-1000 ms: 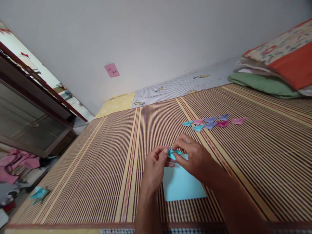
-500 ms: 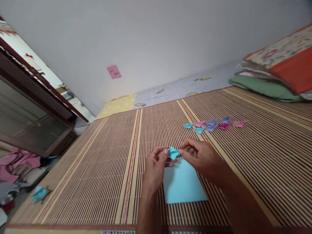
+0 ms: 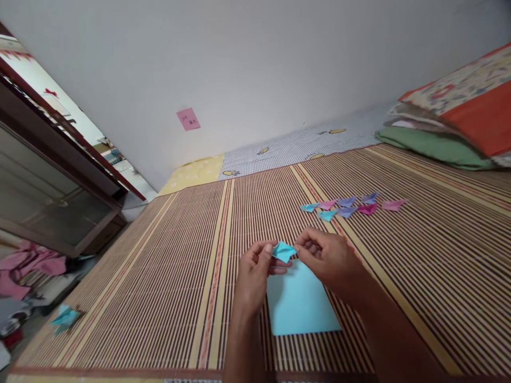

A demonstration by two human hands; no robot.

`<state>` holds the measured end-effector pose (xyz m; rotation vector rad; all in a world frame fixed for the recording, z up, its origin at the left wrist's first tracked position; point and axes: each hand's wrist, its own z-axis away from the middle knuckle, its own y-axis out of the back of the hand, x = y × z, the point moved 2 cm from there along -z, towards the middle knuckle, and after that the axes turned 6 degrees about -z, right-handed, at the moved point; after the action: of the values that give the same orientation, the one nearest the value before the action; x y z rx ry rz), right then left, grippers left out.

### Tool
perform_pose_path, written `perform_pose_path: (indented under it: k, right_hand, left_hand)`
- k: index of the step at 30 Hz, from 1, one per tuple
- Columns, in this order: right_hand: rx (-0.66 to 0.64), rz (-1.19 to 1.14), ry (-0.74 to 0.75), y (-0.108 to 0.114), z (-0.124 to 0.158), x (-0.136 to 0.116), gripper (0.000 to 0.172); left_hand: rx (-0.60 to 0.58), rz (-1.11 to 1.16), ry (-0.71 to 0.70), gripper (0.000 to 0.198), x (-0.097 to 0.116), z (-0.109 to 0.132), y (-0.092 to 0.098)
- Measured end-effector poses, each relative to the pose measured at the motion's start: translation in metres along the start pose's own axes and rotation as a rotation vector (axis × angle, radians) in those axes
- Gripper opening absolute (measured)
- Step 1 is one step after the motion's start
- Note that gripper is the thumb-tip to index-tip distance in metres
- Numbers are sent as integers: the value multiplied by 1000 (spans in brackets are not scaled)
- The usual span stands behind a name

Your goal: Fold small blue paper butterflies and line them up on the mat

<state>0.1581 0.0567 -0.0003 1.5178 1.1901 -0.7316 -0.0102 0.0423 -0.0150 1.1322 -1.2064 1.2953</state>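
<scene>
Between my two hands is a small folded turquoise paper piece (image 3: pixel 283 251), creased and pointed at its ends. My left hand (image 3: pixel 256 266) pinches its left side between thumb and fingers. At its right tip, my right hand (image 3: pixel 321 252) closes thumb and forefinger on the paper. Just below lies a flat light-blue sheet of paper (image 3: pixel 302 303) on the striped mat, its top edge partly hidden by the hands. Beyond the right hand, several small folded paper pieces (image 3: pixel 346 211) in turquoise, pink, purple and magenta lie in two rough rows.
A striped bamboo mat (image 3: pixel 175 276) covers the bed. Another folded turquoise paper (image 3: pixel 66 317) lies near its left edge. Folded bedding with a green pillow (image 3: pixel 431 147) is stacked at the far right. A pink note (image 3: pixel 188 118) is on the wall, and a glass-fronted cabinet (image 3: pixel 48 202) stands left.
The folded paper has turned slightly between the hands and shows more of its face. Both hands keep nearly the same place and hold. The whole view has shifted slightly.
</scene>
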Motion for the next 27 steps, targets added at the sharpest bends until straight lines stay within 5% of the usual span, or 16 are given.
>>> perform_pose_path:
  k: [9,17,27]
  right_hand:
    - [-60,-80,-13,2,1,-3,14]
    - [-100,13,231,11,0,-9,16]
    - [-173,84,256,3,3,1,19]
  left_hand:
    - [-4,2,18,47,-1,-1,-1]
    - [6,-16,14,47,-2,-2,-1]
    - [-3,24,19,51,-5,-3,-1]
